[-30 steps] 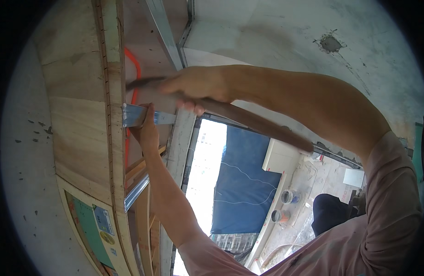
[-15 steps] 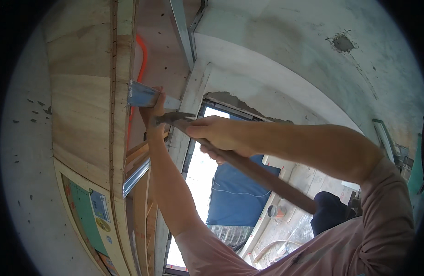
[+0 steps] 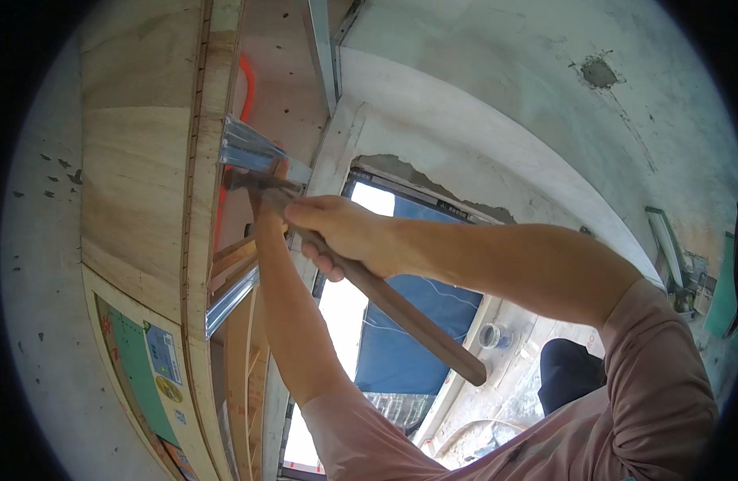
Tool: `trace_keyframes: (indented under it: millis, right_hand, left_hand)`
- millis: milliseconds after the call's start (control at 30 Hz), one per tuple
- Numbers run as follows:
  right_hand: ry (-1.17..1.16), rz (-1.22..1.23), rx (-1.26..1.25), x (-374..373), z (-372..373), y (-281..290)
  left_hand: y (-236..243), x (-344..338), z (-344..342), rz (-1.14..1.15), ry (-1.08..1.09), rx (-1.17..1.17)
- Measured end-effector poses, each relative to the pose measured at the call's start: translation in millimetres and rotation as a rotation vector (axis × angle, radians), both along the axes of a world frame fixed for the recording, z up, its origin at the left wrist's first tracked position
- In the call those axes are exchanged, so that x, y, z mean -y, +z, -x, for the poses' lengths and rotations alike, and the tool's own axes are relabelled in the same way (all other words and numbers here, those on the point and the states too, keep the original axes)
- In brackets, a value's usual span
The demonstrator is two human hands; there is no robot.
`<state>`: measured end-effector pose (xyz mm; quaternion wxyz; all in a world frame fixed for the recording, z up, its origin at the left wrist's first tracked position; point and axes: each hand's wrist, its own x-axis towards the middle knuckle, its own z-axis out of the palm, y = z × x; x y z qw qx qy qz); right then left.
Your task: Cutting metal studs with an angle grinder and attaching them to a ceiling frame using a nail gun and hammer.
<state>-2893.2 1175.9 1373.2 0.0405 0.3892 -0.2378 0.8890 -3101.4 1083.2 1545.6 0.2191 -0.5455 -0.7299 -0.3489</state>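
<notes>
My right hand (image 3: 341, 231) is closed around the wooden handle of a hammer (image 3: 405, 321), close up to the head. The dark hammer head points left, toward the edge of the wood-panelled frame. Behind it, my left hand (image 3: 274, 196) is raised at a silvery metal channel (image 3: 253, 146), its fingers round the lower edge. The hammer hides much of that hand. The channel reaches from the wooden edge toward the window side. Below runs a second metal channel (image 3: 231, 302), beside wooden strips (image 3: 239, 255).
Plywood panelling (image 3: 137, 176) stands close on my left, with a green board (image 3: 133, 361) lower down. An orange conduit (image 3: 247, 88) runs behind the channel. A window with a blue sheet (image 3: 417, 337) lies beyond my arms. A round container (image 3: 496, 336) is on the floor.
My right hand has swung the hammer leftward, bringing its head from beside my left wrist to near the wooden edge. The left hand stays at the channel. The whole view has shifted slightly.
</notes>
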Motion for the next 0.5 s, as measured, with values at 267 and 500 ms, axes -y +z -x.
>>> trace_keyframes:
  millis: [267, 500]
  right_hand:
    - [0.094, 0.086, -0.071, 16.6, 7.5, 25.2]
    - [0.038, 0.072, -0.094, 23.9, 2.6, 28.2]
  left_hand:
    - [34.2, 16.2, 25.0, 0.214, 0.093, -0.16]
    - [40.5, 30.6, 39.7, 0.182, 0.081, -0.154]
